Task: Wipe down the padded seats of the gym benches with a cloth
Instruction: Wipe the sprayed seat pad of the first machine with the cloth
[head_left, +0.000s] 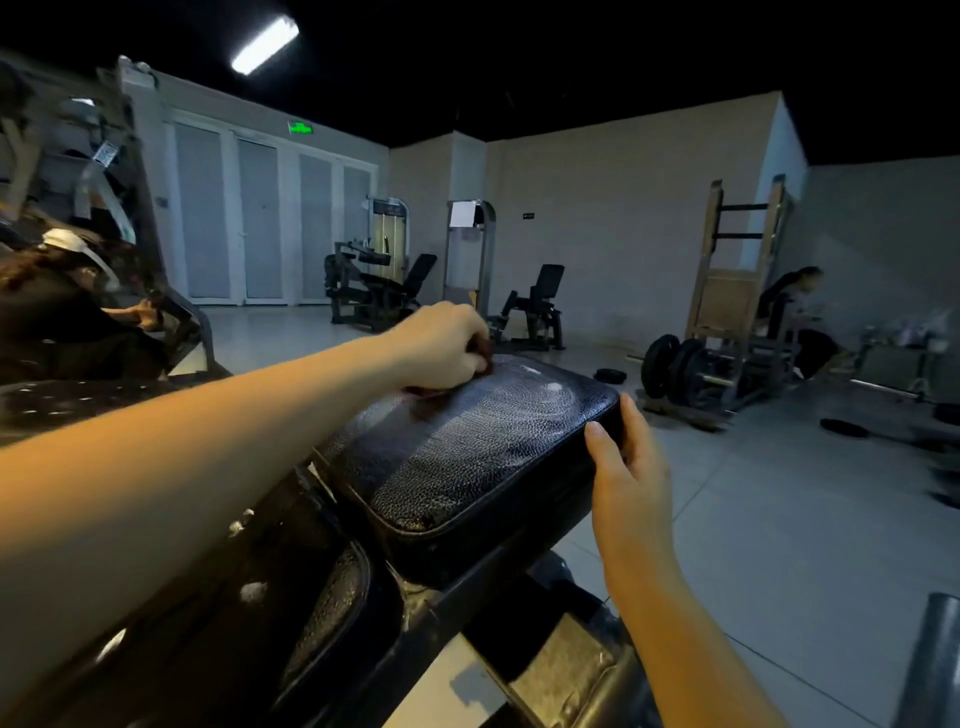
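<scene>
Watching remotely, I saw the left hand at the far left corner of the padded seat. Its fingers were curled down, bunching a dark reddish cloth against the cover, and only a scrap of the cloth showed under the knuckles. I judged the cloth soft and light, best held wadded under the palm so a stroke would not drag it loose. The seat looked like a tough skin over foam. Its grained black cover was glossy and streaked as if damp, so probably slick under the cloth. At the seat's right edge the right hand gripped the rim, thumb on top and fingers curled round the side. That edge seemed the sound place to steady the seat, which looked heavy and fixed to its frame.
</scene>
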